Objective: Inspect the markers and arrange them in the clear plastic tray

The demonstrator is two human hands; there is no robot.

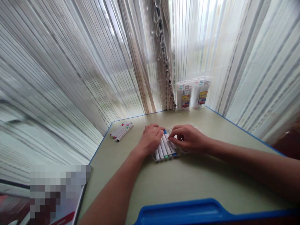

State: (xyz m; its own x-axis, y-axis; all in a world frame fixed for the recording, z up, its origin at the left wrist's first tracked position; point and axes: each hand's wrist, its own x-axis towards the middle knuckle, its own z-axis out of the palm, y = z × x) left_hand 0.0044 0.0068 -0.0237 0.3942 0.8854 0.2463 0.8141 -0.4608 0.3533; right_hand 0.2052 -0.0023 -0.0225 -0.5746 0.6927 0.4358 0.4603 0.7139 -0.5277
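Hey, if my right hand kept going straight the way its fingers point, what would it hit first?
Your right hand would probably meet the row of markers in the clear case first; it looks very near them, though depth is unclear. Your left hand lies beyond.

Counter (pixel 164 181): pale green top, edged in blue
Near edge: a blue moulded trough (pixel 182 213)
Loose markers (pixel 123 132): white-barrelled, bunched together on the left part
Clear case (pixel 167 159): lying around the middle, with white markers (pixel 164 149) side by side in it
Clear boxes (pixel 184 97): two, labelled, upright beside each other at the far edge
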